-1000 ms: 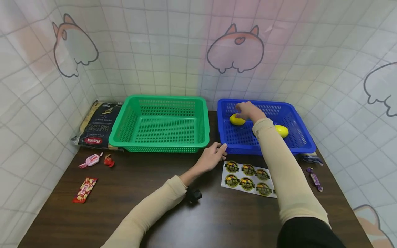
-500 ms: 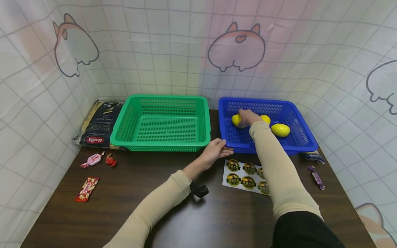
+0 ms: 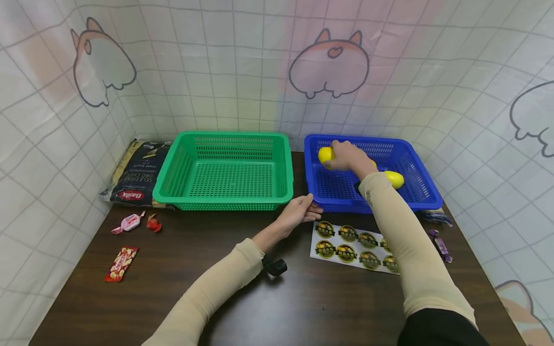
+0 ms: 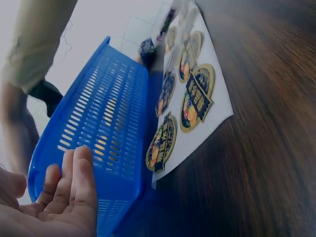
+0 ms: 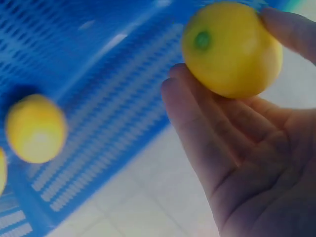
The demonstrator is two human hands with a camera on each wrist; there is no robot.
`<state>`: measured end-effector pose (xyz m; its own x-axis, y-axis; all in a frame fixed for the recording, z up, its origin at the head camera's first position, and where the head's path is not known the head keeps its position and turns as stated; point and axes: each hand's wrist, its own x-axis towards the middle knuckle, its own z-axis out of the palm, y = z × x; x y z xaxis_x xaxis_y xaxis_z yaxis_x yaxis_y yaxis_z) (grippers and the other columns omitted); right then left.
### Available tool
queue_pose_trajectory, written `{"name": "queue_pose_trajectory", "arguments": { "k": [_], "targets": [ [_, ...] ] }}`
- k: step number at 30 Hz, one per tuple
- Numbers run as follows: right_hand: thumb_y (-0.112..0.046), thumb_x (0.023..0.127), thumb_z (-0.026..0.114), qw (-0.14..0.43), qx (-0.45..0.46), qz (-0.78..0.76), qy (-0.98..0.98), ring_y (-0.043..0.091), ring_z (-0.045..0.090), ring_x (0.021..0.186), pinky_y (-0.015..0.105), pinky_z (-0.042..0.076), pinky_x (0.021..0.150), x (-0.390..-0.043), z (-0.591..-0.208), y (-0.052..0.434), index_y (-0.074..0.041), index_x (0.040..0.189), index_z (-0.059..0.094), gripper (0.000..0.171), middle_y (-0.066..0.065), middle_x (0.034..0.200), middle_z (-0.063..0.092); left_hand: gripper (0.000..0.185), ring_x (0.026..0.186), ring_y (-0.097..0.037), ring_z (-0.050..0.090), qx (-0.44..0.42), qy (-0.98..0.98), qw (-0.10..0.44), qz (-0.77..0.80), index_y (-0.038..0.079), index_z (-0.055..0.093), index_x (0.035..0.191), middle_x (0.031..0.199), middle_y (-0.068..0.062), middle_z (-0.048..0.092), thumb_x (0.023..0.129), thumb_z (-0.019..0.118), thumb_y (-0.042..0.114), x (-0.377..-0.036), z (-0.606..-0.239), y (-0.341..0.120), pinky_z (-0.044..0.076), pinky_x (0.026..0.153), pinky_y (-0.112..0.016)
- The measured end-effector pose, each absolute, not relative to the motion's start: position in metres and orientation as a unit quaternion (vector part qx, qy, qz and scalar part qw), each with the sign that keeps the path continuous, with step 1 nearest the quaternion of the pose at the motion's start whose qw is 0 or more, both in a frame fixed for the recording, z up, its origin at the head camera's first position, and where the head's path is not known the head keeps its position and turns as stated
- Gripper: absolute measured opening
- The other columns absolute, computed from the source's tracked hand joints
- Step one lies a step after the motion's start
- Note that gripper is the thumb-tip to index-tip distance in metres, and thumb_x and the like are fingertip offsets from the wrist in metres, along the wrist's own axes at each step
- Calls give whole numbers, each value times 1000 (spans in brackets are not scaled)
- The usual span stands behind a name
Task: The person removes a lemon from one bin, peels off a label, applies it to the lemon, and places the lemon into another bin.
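Note:
My right hand [image 3: 335, 154] holds a yellow lemon [image 3: 324, 154] lifted above the left part of the blue basket [image 3: 342, 204]. The right wrist view shows the right hand [image 5: 224, 54] with its fingers curled round the lemon [image 5: 231, 47]. A second lemon [image 3: 394, 179] lies in the basket, partly behind my forearm, and appears as a blurred lemon [image 5: 35, 128] below. My left hand [image 3: 309, 205] rests with straight fingers [image 4: 74, 177] against the blue basket's [image 4: 108, 113] front left corner. A sticker sheet [image 3: 355, 242] lies just in front of the basket.
An empty green basket [image 3: 222, 199] stands left of the blue one. A dark pasta bag [image 3: 138, 175] lies at the far left, with wrapped sweets [image 3: 127, 222] and a red packet [image 3: 120, 263] in front of it. Purple sweets [image 3: 441, 246] lie at the right edge.
My right hand closed round a lemon on the basket floor and has lifted it up and slightly back. My left hand has stayed at the basket's corner.

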<state>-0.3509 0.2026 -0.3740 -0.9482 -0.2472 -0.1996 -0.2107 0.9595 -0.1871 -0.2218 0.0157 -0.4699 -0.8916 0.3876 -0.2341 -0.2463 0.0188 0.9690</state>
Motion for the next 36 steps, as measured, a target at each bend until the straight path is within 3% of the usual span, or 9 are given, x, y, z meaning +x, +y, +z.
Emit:
{"name": "queue_pose_trajectory", "arguments": {
  "k": [4, 10, 19, 25, 30, 34, 36],
  "targets": [
    [-45, 92, 60, 62, -134, -166, 975, 31, 62, 93, 44, 54, 80, -318, -355, 203, -3, 144, 43, 69, 20, 118, 65, 49, 86, -10, 70, 58, 691, 224, 685, 2, 60, 112, 118, -20, 70, 108, 34, 43, -214, -473, 9, 60, 93, -37],
    [-45, 93, 62, 2, -163, -288, 944, 34, 65, 111, 48, 54, 90, -250, -345, 206, -5, 143, 45, 67, 22, 129, 65, 52, 83, -11, 69, 93, 696, 202, 683, 2, 57, 113, 115, -21, 70, 108, 30, 46, -197, -471, -2, 61, 85, -32],
    [-39, 89, 72, 27, -184, -367, 912, 22, 70, 96, 33, 62, 78, -169, -390, 187, -10, 135, 52, 58, 13, 123, 68, 55, 86, -9, 69, 147, 646, 200, 722, 0, 47, 132, 122, -30, 61, 108, 29, 46, -174, -462, -19, 61, 88, -33],
    [-39, 86, 76, 56, -154, -405, 900, 17, 72, 88, 24, 61, 72, -151, -424, 178, -8, 130, 54, 58, 14, 118, 69, 50, 94, -12, 67, 152, 662, 231, 697, 3, 42, 142, 129, -23, 57, 106, 43, 38, -166, -471, -29, 59, 92, -34],
    [-39, 86, 78, 69, -172, -411, 893, 18, 74, 89, 22, 62, 72, -149, -446, 177, -8, 125, 57, 55, 14, 116, 70, 52, 95, -13, 67, 148, 680, 258, 670, 2, 43, 142, 131, -25, 60, 104, 51, 36, -164, -486, -34, 60, 89, -32],
    [-43, 100, 57, 69, -166, -352, 919, 16, 68, 83, 27, 57, 72, -158, -452, 185, -11, 120, 63, 38, 7, 103, 71, 52, 90, -14, 70, 124, 687, 262, 666, -1, 44, 139, 122, -25, 62, 103, 51, 36, -163, -492, -39, 61, 86, -30],
    [-43, 105, 46, 57, -150, -289, 944, 18, 65, 82, 33, 55, 73, -166, -455, 191, -14, 115, 67, 37, 5, 97, 70, 52, 89, -15, 70, 112, 689, 264, 666, -2, 45, 138, 120, -24, 62, 103, 52, 36, -162, -495, -42, 61, 85, -30]
  ]
}}
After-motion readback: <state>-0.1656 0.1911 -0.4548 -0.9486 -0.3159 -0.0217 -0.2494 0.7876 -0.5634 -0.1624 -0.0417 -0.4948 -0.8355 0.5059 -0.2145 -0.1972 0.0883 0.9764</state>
